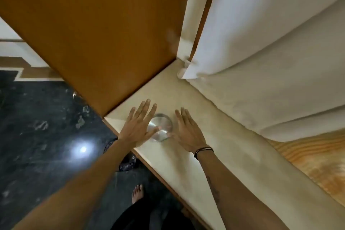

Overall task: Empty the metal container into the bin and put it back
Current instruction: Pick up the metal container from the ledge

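Observation:
A small round metal container [162, 126] stands on a cream shelf [186, 99], close to its front edge. My left hand [139, 124] lies flat to the left of the container with fingers spread, its thumb over the container's near rim. To the right my right hand [186, 129] is also flat with fingers apart, its thumb touching the container's lower right side. Neither hand is closed around it. No bin is in view.
A brown wooden panel [97, 33] rises left of the shelf, and white padded panels [261, 52] stand behind and right. A dark stone floor [37, 127] lies below, with my bare foot [137, 193] on it. A wood-grain surface [317, 164] shows at right.

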`<state>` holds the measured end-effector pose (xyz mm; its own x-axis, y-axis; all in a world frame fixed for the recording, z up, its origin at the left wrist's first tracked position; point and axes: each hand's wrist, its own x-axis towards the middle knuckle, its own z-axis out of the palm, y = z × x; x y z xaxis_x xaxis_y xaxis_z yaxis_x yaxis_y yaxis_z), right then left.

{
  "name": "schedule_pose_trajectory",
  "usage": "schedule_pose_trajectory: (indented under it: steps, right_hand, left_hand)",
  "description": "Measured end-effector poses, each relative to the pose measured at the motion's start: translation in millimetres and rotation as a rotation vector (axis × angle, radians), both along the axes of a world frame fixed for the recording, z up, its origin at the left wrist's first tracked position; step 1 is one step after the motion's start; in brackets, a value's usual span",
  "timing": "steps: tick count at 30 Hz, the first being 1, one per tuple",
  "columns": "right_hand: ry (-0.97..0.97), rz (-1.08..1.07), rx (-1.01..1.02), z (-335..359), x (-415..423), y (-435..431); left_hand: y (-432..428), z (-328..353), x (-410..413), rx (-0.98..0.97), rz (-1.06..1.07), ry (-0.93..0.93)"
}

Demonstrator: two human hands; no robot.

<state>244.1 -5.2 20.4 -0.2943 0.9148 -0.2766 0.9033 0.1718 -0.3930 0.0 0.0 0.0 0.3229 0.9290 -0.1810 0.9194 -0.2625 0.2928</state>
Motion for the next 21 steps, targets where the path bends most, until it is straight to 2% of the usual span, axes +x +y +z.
schedule_pose_trajectory:
  steps: [4,7,11,15,21]
  right_hand:
    - [0.020,0.018,-0.145,-19.0,-9.3,-4.6]
    - [0.080,-0.056,-0.202,-32.4,-17.9,-5.5]
    - [0.199,-0.223,-0.214,-43.2,-34.2,-8.1]
    - [0.413,-0.407,-0.246,-47.9,-47.9,-16.3]
    - [0.551,-0.469,-0.304,-46.3,-45.1,-35.1]
  left_hand:
    - [-6.2,-31.3,-7.6,-0.200,0.062,-0.208]
    - [-5.2,-45.8,-11.7,-0.327,0.093,-0.341]
    - [-5.5,-51.2,-8.6,-0.355,0.213,-0.486]
    - [-7.0,-47.8,-6.2,-0.412,0.368,-0.701]
    - [-21.6,-43.2,-32.4,-0.522,0.430,-0.921]
